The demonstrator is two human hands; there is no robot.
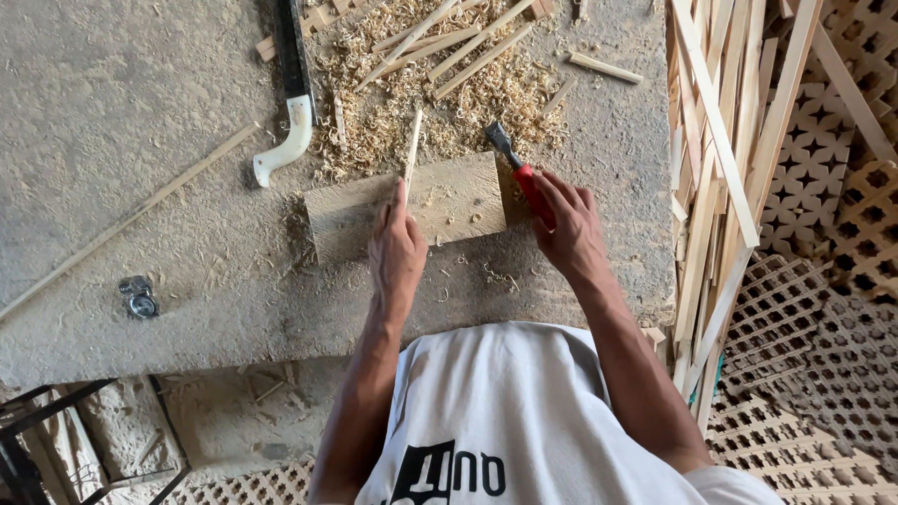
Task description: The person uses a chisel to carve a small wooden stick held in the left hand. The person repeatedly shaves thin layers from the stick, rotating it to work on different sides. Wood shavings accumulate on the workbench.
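A big dusty bench (122, 84) fills most of the view. A flat wood block (449, 201) lies on it, near the front edge. Behind the block is a heap of curly shavings (393, 103) with loose sticks in it. A saw (292, 89) with a white handle lies to the left of the heap.

The left hand (396, 252) rests on the block. Its fingers are stretched out and pinch the near end of a thin stick (412, 150). The stick is pale and points away across the block. The right hand (569, 229) is curled tight around a chisel (514, 164) with a red handle. The dark blade sits just past the block's far right corner.
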